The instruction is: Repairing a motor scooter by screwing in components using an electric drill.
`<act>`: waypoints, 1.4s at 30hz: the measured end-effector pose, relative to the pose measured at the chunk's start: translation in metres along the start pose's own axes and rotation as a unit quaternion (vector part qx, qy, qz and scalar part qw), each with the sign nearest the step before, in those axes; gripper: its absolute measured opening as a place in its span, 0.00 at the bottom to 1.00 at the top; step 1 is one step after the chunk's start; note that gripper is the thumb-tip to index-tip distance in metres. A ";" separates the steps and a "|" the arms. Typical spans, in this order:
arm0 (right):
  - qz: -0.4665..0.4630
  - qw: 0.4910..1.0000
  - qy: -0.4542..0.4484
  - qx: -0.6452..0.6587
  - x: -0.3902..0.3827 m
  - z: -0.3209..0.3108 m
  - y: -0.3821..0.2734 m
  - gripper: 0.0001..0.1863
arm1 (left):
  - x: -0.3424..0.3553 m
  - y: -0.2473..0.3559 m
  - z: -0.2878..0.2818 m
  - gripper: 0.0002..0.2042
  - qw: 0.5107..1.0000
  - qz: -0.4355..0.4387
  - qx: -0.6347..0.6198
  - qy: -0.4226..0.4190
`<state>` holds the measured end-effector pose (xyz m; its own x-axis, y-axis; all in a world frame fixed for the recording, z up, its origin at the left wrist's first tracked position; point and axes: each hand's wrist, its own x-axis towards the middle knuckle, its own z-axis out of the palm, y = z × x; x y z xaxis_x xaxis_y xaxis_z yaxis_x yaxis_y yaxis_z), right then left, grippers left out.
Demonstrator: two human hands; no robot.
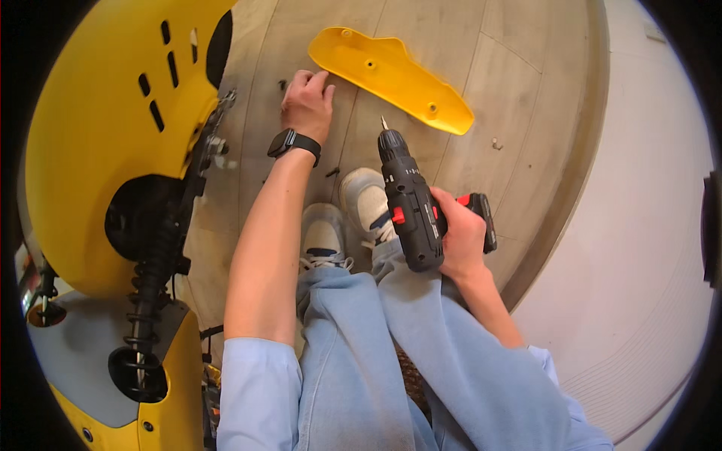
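Observation:
My right hand (460,234) is wrapped round the grip of a black cordless drill (412,207) with red switches. Its bit points away from me, over the floor. Farther left, my left hand (307,105) reaches down to the floor, a dark watch (289,143) on its wrist. Its fingers are curled under, and whatever they hold is hidden. Just beyond them lies a curved yellow plastic cover (391,79) with several screw holes. A small dark screw (283,84) sits on the floor left of that hand, and another dark screw (332,172) lies near my shoes.
At the left stands a large yellow vehicle body panel (98,113) with slots, beside a black coil-spring shock absorber (144,301). A grey and yellow part (113,353) is below it. A small metallic piece (496,143) lies on the wood floor. A white wall (639,225) borders the right.

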<state>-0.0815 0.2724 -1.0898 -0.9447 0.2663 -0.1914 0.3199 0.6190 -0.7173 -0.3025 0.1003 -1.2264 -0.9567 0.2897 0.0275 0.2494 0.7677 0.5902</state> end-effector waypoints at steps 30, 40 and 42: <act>-0.043 0.999 -0.021 -0.018 -0.010 -0.024 0.028 0.21 | 0.025 -0.069 -0.026 0.10 0.971 -0.179 0.096 0.124; -0.064 0.996 -0.022 -0.059 -0.013 -0.027 0.045 0.20 | 0.043 -0.035 -0.030 0.08 0.988 -0.068 0.127 0.053; -0.087 0.995 -0.003 -0.047 -0.010 -0.029 0.041 0.20 | 0.025 -0.005 -0.030 0.05 0.890 -0.305 -0.333 0.057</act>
<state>-0.0569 0.3160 -1.0979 -0.9866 0.1449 -0.0746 0.1570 0.7215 -0.6744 -0.3322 0.0862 -1.2043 -0.9022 -0.1543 -0.4028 -0.4297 0.2412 0.8701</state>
